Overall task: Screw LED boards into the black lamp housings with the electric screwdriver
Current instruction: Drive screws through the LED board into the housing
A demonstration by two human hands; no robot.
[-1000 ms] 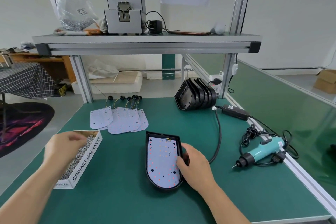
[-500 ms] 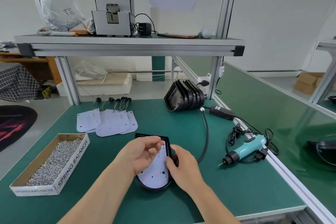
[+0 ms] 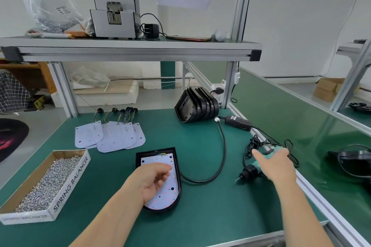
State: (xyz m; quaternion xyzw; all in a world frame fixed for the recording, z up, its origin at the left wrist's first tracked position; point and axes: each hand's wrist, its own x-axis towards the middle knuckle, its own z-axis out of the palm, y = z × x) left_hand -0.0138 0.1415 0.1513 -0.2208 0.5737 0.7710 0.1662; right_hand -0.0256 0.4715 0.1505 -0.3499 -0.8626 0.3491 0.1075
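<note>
Both hands are low in the frame: your left hand [image 3: 154,180], fingertips curled together, is over the board [image 3: 161,196] in the black housing [image 3: 156,150]; your right hand [image 3: 279,166], thumb spread, covers the screwdriver [image 3: 251,170] at right.

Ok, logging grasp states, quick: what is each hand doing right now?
Left hand: fingers curled over the LED board; contents cannot be told.
Right hand: open, fingers straight over the electric screwdriver.
</note>
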